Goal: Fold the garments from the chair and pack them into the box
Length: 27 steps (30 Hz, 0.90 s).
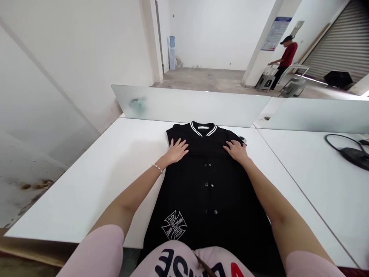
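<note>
A black snap-front jacket (198,196) with a white-striped collar and a white cross-shaped print lies spread on the white table (121,161), its collar toward the far side. My left hand (176,151) rests flat on the garment's upper left, fingers spread. On its upper right lies my right hand (236,151), palm down with fingers extended. Neither hand grips the cloth. Metal snaps run down the middle of the jacket. The lower part reaches the near table edge, partly hidden by my body.
A frosted divider (190,105) stands along the table's far edge. At the right lie a black round-based object (356,157) and a cable. Beyond are a water dispenser (172,52), a person in a red shirt (289,54) at a small table, and grey stools (264,82).
</note>
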Tool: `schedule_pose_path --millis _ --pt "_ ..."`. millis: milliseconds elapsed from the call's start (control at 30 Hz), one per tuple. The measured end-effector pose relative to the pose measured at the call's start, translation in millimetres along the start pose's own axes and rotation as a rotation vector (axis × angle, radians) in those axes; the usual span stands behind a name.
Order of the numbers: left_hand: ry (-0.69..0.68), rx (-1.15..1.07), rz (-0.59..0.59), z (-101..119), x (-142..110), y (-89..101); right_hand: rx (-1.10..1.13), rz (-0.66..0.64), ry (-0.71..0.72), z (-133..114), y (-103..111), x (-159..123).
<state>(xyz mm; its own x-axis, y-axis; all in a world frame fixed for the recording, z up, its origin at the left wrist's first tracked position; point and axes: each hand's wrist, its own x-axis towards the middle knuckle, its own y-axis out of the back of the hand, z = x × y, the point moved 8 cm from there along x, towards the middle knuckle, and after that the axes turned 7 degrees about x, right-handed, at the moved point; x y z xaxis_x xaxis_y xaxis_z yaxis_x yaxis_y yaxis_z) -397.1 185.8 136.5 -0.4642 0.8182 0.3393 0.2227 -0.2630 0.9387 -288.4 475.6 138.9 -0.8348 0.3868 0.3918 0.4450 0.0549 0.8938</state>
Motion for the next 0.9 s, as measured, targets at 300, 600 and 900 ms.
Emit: schedule_pose_path --millis 300,600,900 --pt "-0.033 -0.054 -0.089 -22.9 19.5 -8.1 0.03 -0.112 -0.174 53.0 2.3 33.6" --pt "0.232 -0.06 0.082 -92.7 86.3 14.8 0.13 -0.078 -0.232 64.8 9.8 81.9" --pt "0.488 -0.177 -0.016 -131.4 103.6 -11.7 0.17 0.021 -0.29 66.7 -5.3 107.9"
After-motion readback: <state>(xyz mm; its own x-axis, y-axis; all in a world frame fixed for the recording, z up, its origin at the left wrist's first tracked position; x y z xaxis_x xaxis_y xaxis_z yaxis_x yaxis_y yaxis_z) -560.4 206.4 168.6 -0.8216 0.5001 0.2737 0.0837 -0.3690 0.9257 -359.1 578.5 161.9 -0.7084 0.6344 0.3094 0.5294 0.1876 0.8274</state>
